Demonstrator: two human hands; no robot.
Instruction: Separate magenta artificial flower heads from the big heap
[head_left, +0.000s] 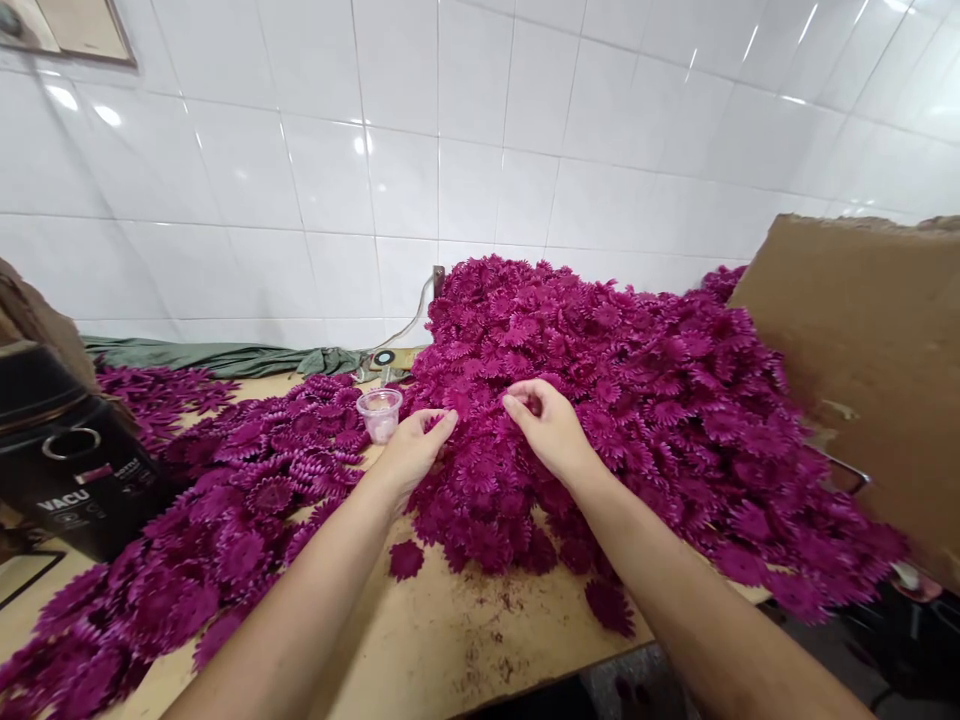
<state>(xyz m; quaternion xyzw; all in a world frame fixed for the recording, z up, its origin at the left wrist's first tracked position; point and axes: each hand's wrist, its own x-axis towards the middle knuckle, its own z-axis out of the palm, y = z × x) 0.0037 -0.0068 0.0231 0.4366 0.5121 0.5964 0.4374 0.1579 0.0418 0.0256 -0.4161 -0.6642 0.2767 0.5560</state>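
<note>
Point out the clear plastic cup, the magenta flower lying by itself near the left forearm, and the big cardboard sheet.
Clear plastic cup (381, 427): head view, front wall.
Magenta flower (406, 560): head view, middle of its petalled face.
Cardboard sheet (862, 370): head view, broad brown face.

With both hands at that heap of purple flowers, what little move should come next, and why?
Perhaps the right hand should take one from the heap of purple flowers: it is curled as if to pinch, appears close to the heap, and nothing shows clearly in its grip.
</note>
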